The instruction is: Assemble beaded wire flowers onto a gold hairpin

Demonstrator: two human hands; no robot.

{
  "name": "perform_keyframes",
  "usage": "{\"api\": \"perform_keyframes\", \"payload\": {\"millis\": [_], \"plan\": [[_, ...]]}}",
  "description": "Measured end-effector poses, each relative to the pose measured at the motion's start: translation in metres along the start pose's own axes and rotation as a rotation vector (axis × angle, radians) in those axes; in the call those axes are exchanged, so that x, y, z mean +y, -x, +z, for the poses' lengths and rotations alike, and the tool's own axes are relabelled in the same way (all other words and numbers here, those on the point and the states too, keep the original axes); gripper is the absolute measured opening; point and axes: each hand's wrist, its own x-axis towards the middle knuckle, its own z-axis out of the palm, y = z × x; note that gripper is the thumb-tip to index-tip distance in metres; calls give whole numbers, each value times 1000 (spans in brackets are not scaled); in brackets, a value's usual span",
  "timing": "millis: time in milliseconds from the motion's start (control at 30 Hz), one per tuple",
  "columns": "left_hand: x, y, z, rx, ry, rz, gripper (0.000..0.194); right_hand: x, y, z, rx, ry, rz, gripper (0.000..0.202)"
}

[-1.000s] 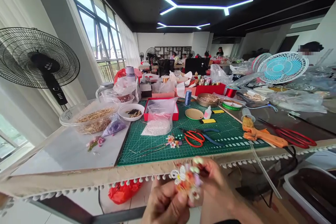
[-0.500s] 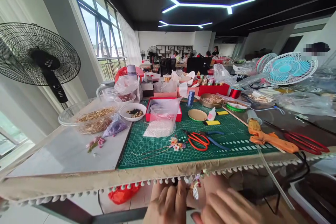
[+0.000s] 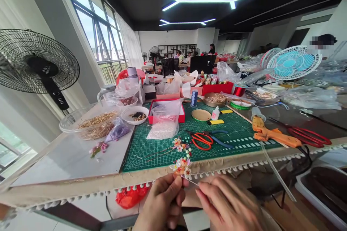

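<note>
Just beyond the table's front edge, my left hand (image 3: pixel 164 202) is closed, pinching the base of a beaded flower ornament (image 3: pixel 181 167) with white, orange and red petals and pale green beads. My right hand (image 3: pixel 227 202) is closed on the end of a thin pale strand (image 3: pixel 191 181) that runs to the ornament's base; whether it is thread or wire I cannot tell. Behind the ornament, a similar flower hairpin (image 3: pixel 177 143) with long thin prongs lies on the green cutting mat (image 3: pixel 151 151). Red-handled scissors (image 3: pixel 202 140) and blue-handled pliers (image 3: pixel 221 141) lie right of it.
An orange glue gun (image 3: pixel 273 135) and larger red-handled scissors (image 3: pixel 307 135) lie at the right. A bag of small beads (image 3: pixel 164 128) leans in a red box (image 3: pixel 181 116). Bowls of pins (image 3: pixel 89 124) stand at the left. White pompom trim (image 3: pixel 119 189) hangs along the table edge.
The ornament has come up from below the table edge into clear view, upright in my left hand. My right hand has turned and pulls the pale strand out to the right. The view has shifted slightly.
</note>
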Motion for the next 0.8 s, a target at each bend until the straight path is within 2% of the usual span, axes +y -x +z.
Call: {"api": "perform_keyframes", "payload": {"millis": [133, 200, 267, 400, 500, 633, 700, 800], "plan": [[5, -1, 4, -57, 137, -78, 42, 5, -9, -4, -72, -21, -22, 19], [5, -4, 5, -79, 183, -104, 45, 6, -9, -3, -63, -44, -17, 23], [2, -6, 6, -84, 202, -94, 46, 6, -7, -1, -25, -55, -16, 24], [-4, -6, 5, -99, 218, -55, 40, 10, -5, 3, -38, -105, 33, 27], [-4, -2, 7, -192, 315, -82, 36, 16, -6, 7, -59, -328, 229, 29], [2, 5, 14, -294, 443, -107, 34, 20, -7, 12, -244, -821, 644, 31], [2, 7, 16, -310, 433, -99, 35, 22, -4, 16, -292, -982, 739, 35], [0, 8, 16, -281, 260, -40, 34, 29, 0, 29, -354, -1102, 749, 39]]}}
